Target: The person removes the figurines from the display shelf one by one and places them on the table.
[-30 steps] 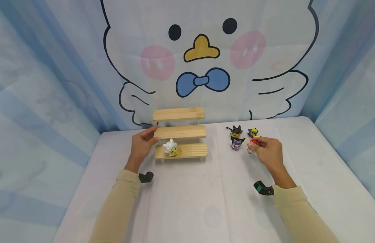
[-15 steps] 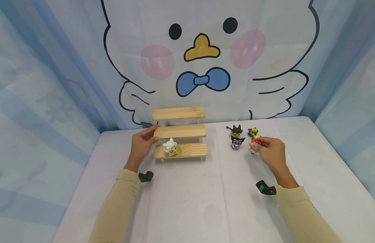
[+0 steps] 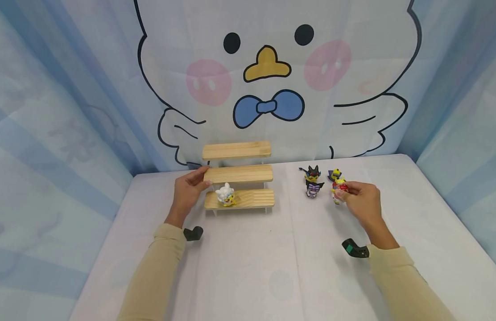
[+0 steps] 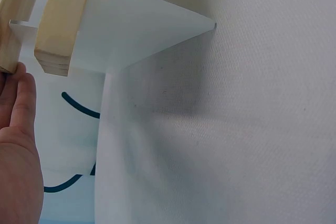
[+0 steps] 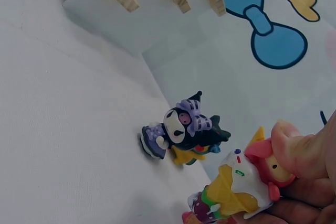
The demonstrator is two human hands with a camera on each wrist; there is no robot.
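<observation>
My left hand (image 3: 188, 191) holds the left end of the middle plank of a three-tier wooden display stand (image 3: 237, 174), thumb in front and fingers behind. In the left wrist view, its fingertips (image 4: 23, 85) meet the plank's end. A white-topped figurine with a yellow face (image 3: 225, 195) stands on the lowest tier. My right hand (image 3: 364, 200) pinches a pink-hooded figurine (image 5: 236, 187) between thumb and fingers. Beside it are a black-and-purple figurine (image 5: 176, 129), a dark-eared figurine (image 3: 312, 173) with a yellow face, and a purple-caped figurine (image 3: 334, 174).
A white cloth covers the table (image 3: 248, 267). Behind it hangs a backdrop curtain (image 3: 268, 133) printed with a cartoon bird, close to the stand's back. Clear side panels (image 4: 136, 24) support the planks. Each wrist carries a black camera mount (image 3: 355, 248).
My right hand has shifted slightly to the right with the pink-hooded figurine, away from the black-and-purple one. The left hand and the stand have stayed put.
</observation>
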